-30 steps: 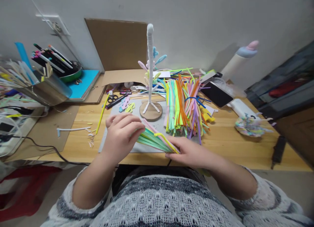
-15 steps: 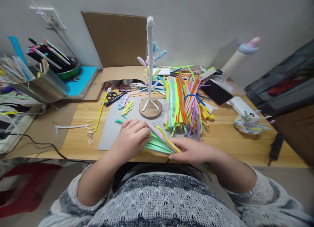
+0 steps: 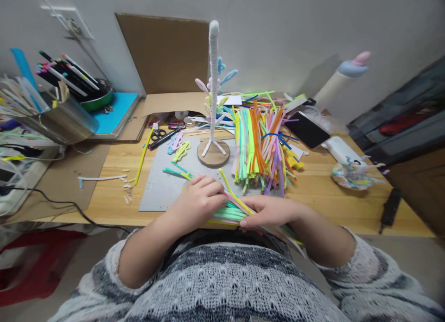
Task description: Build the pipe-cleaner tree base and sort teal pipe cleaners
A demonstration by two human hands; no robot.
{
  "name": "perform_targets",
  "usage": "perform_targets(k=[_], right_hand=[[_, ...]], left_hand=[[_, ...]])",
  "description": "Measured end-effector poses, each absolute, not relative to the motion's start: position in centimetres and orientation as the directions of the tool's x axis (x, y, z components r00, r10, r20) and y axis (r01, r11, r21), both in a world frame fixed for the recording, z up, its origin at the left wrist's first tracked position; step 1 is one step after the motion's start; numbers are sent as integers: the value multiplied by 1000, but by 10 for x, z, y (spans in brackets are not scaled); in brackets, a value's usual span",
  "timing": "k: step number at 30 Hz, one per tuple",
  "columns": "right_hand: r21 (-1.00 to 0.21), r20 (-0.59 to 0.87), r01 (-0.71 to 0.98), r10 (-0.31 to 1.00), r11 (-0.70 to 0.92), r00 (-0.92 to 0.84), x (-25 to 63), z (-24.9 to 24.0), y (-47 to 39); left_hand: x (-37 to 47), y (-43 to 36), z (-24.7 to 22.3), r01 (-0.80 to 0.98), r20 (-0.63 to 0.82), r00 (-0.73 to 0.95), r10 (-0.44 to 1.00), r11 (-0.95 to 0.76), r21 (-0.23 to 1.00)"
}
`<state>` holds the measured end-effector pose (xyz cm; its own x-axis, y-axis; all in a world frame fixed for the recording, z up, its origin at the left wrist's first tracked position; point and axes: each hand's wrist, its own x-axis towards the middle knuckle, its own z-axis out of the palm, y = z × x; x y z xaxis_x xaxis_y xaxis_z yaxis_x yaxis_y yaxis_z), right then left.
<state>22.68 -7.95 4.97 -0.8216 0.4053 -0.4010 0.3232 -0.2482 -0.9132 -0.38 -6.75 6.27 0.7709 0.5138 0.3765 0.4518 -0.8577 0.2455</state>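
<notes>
A bundle of green, yellow and pink pipe cleaners (image 3: 227,214) lies across both hands at the table's front edge. My left hand (image 3: 201,199) is closed over its left part, with green and yellow ends sticking out beyond the knuckles. Around the bundle's right part my right hand (image 3: 269,213) is wrapped, thumb on top. Behind them a white wrapped stem (image 3: 213,81) stands upright on a round cardboard base (image 3: 213,161), with pastel loops beside it. Bent yellow pieces (image 3: 181,151) lie on the grey mat (image 3: 153,192).
A thick pile of coloured pipe cleaners (image 3: 255,146) lies right of the base. Black scissors (image 3: 159,134) and a dark pen (image 3: 165,139) are at the back left. Farther right are a phone (image 3: 308,129) and a hot glue gun (image 3: 342,72)-like white tube.
My left hand has slid right along the bundle, towards my right hand. More of the green and yellow ends shows at the left. My right hand has barely moved.
</notes>
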Motion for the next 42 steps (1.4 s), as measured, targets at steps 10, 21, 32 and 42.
perform_targets(k=[10,21,32,42], right_hand=[[-908,-390,263,426,-327,-816,231,41,-81],[-865,-438,233,442,-444,-783,253,43,-92],[-847,-405,-122,777,-517,-482,324,51,-123],[-869,-377,-72,750,-489,-543,283,44,-105]], left_hand=[[-3,-74,59,412,294,827,479,-873,262],[-53,-40,54,529,507,640,577,-810,254],[-96,7,0,634,336,460,822,-569,523],[-71,-12,20,702,486,443,753,-629,334]])
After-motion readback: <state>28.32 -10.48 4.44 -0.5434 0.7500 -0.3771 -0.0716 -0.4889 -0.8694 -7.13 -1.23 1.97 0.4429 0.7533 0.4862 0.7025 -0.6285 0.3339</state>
